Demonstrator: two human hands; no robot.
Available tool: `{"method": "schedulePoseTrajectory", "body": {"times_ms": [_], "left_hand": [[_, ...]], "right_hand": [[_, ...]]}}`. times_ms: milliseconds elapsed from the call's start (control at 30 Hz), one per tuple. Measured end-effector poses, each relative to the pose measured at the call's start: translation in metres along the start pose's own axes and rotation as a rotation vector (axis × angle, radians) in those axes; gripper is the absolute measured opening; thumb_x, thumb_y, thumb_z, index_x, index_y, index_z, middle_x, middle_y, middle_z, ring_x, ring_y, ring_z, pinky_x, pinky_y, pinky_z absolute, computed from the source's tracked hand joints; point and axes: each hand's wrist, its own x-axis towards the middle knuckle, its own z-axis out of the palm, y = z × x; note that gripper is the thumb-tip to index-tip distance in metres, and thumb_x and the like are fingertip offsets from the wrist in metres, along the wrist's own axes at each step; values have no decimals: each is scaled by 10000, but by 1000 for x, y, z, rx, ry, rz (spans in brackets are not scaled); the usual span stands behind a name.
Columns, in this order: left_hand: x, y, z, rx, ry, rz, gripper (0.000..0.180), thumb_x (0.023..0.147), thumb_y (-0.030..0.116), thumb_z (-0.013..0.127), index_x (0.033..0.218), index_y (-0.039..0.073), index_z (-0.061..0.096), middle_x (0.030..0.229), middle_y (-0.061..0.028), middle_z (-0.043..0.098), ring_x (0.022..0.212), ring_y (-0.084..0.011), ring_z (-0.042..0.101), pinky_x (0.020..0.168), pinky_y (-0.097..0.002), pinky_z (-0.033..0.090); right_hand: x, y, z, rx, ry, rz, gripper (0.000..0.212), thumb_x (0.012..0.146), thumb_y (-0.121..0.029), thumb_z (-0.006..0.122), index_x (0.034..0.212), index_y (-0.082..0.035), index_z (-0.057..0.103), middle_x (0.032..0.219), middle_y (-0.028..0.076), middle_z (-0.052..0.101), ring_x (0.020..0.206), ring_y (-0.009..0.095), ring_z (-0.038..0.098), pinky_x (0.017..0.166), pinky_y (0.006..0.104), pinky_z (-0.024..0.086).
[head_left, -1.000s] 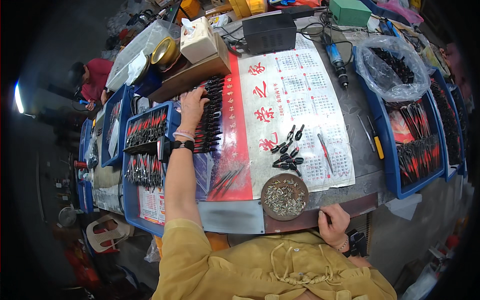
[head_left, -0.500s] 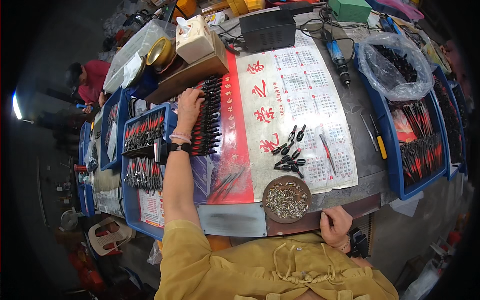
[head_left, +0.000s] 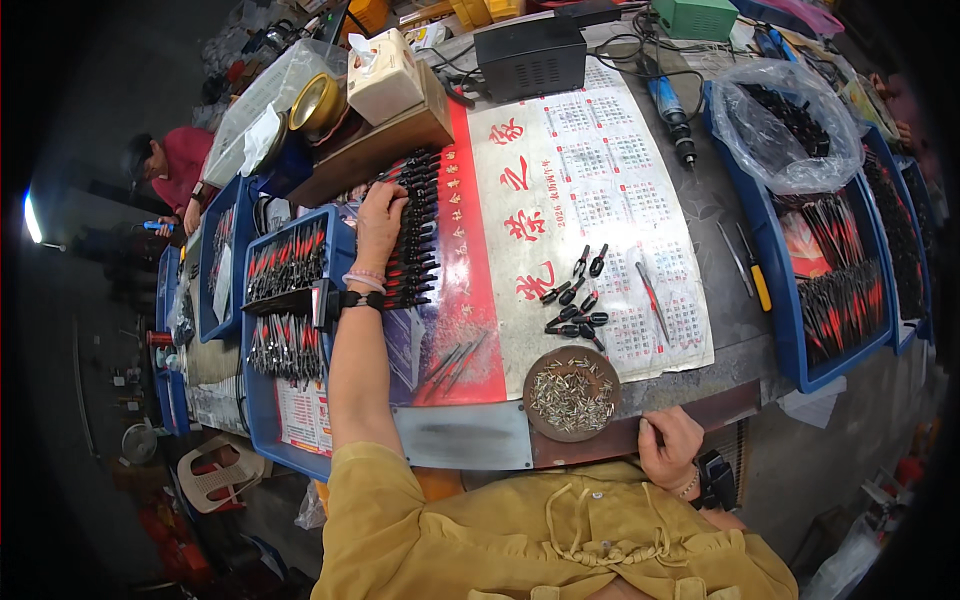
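Observation:
My left hand reaches over a long row of black pieces with red parts. Its fingers are bent together at the row's left side, and whatever they pinch is hidden. At the table's front edge my right hand rests as a loose fist, with nothing visible in it. Beside it stands a round dish of small metal pins. Several loose black pieces lie behind the dish on a calendar sheet. A slim pointed tool with a red part lies to their right.
Blue bins of red-and-black tools flank me, with another blue bin at right. A screwdriver-like blue tool, a yellow-handled tool, a black box and a tissue box are around. A person works at far left.
My left hand has stayed at the row, its fingers drawn in slightly. The view has shifted a little. The person at far left has moved the head and arm. My right hand has hardly moved.

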Motion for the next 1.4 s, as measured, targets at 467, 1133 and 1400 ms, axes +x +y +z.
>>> {"method": "schedulePoseTrajectory", "body": {"times_ms": [467,1133,1400], "left_hand": [[-25,11,-12,120,48,-120,241,845,83,589,1076,13,607,1061,-175,626,992,-345,586,864,-386,466],[-25,4,-2,94,-40,-123,242,881,72,503,1098,12,593,1062,-203,624,990,-387,581,855,-416,465],[-54,92,-41,-140,-42,-465,226,852,175,600,997,14,665,867,-162,681,794,-277,662,714,-334,505]], "right_hand": [[-6,-3,5,14,53,-10,64,754,6,629,811,-14,610,652,122,526,539,298,525,485,351,406],[-9,-4,5,-37,76,-46,67,758,-2,634,819,-17,610,674,126,539,564,307,543,504,361,424],[-9,-4,7,-36,101,-95,69,768,13,623,830,-12,604,702,133,557,584,306,556,516,353,431]]}}
